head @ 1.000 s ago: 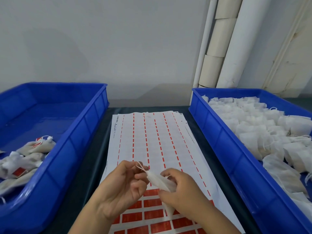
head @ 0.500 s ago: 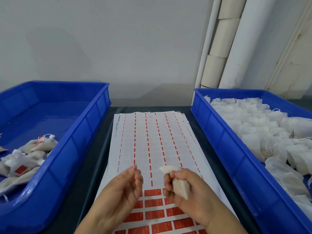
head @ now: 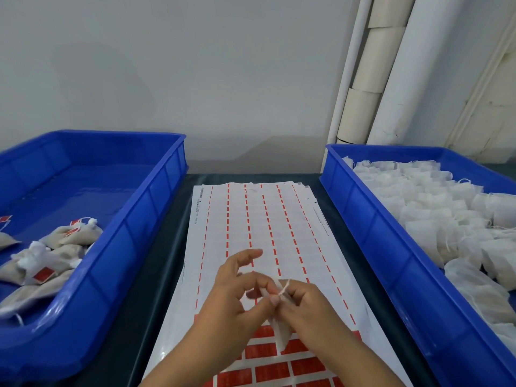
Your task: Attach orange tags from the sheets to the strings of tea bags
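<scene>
From the head view we see both hands meeting low in the middle, over the tag sheet (head: 259, 233) that lies lengthwise on the dark table (head: 156, 261). Our right hand (head: 307, 308) curls around a white tea bag (head: 282, 335); the bag hangs down below the fingers with its lower corner over the orange tags (head: 279, 370). Our left hand (head: 237, 297) comes in from the other side. Its thumb and one finger pinch at the bag's top, right where the white string (head: 284, 289) shows, while its forefinger sticks out straight and free toward the far end of the sheet. The string is thin and partly hidden between the fingertips, so it seems to be caught by both hands, though we cannot say for sure.

Most of the sheet is peeled: only dashed orange lines remain there, and the full tags fill the near rows under our wrists.

The left bin (head: 156, 208) holds a small heap of tagged bags (head: 55, 252) in its near corner, several with orange tags on them. The right bin (head: 363, 224) is piled with plain white bags (head: 435, 213), strings loose among them. White pipes (head: 391, 79) run up the wall behind the right bin.
</scene>
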Available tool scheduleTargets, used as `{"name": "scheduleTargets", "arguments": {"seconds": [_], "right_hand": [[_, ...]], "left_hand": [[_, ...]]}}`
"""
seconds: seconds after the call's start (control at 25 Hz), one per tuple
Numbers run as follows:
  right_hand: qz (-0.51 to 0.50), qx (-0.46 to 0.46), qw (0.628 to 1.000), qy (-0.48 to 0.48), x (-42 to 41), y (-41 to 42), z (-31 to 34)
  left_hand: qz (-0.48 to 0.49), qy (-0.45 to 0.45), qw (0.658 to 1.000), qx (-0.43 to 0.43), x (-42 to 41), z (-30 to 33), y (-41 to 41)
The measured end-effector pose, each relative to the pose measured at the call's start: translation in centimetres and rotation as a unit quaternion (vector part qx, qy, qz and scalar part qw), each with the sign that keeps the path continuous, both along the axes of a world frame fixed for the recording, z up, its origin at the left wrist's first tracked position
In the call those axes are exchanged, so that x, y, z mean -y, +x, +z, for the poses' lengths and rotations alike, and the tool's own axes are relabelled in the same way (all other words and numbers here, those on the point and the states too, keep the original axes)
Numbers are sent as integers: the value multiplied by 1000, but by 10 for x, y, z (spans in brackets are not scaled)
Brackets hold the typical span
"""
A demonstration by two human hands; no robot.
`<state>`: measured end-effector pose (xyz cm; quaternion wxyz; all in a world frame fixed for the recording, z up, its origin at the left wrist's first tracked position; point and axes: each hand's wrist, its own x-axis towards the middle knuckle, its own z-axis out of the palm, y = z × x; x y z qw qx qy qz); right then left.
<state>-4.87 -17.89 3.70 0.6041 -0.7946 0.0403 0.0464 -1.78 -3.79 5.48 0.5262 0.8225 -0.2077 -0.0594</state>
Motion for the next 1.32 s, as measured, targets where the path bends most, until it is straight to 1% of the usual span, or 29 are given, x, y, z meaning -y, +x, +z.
{"name": "scheduleTargets", "arguments": {"seconds": [0.12,0.28,0.4,0.48,0.56,0.68,0.76,0.84,0.88,0.96,1.0,1.04,1.16,1.24,1.32], "right_hand": [[31,0,999,-10,1,-2,0],[29,8,999,-35,-6,-2,0],[23,28,999,-5,-10,-3,-4],[22,46,999,6,-11,-4,-5],[6,60,998,-1,-12,-3,-7],[-52,84,995,11,-16,-1,-9],[-102,116,988,-28,-18,-2,-12],[-142,170,970,-100,-22,-4,-15],[-169,219,949,-149,-24,-4,-18],[-213,317,894,-234,-25,-3,-23],[-223,352,871,-260,-24,-2,-24],[-223,367,861,-274,-23,-2,-25],[-210,361,855,-309,-17,-1,-21],[-192,342,863,-318,-15,0,-19],[-195,307,881,-301,-13,0,-18]], "left_hand": [[-29,-19,999,-38,5,2,7],[-18,-24,997,-72,9,-3,6],[-28,-12,993,-114,9,-5,5],[-32,8,994,-106,8,-8,6],[-19,8,996,-90,9,-13,7],[39,-49,993,-96,15,-18,7],[92,-94,983,-127,21,-18,7],[133,-127,968,-170,27,-15,6],[146,-138,962,-186,29,-14,6],[160,-164,951,-208,32,-12,8],[162,-175,947,-214,32,-11,8],[163,-186,943,-221,33,-10,8],[154,-204,935,-246,33,-13,9],[138,-218,932,-255,29,-15,10],[103,-233,935,-246,24,-17,10]]}}
